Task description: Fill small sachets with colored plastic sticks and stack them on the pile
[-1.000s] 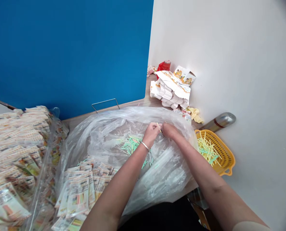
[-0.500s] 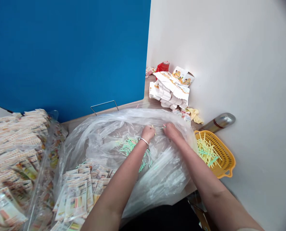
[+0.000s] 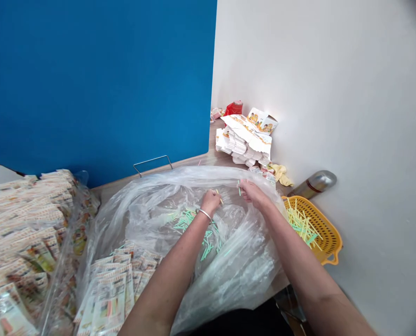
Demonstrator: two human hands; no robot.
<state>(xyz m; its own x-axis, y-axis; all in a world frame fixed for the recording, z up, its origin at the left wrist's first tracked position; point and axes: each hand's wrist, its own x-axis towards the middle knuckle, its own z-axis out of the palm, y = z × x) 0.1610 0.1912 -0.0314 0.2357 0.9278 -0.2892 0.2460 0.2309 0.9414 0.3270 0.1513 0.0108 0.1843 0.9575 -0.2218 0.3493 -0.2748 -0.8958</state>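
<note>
Your left hand [image 3: 211, 201] pinched a yellow paper strip [image 3: 220, 197] and your right hand [image 3: 254, 194] a green paper strip [image 3: 239, 187], fingers [image 3: 216, 195] narrow, holding each above the loose strips [image 3: 194, 220] in the plastic bag [image 3: 180, 179].

Bare forearms [image 3: 166, 266], thin silver bangle [image 3: 204, 215] on left wrist [image 3: 201, 216]

lt bright, even | glare on plastic bag [image 3: 236, 275] | edges warped, dark rt

Small packing room: heaped printed packets [image 3: 22, 219], flattened cartons [image 3: 245, 142]
</note>
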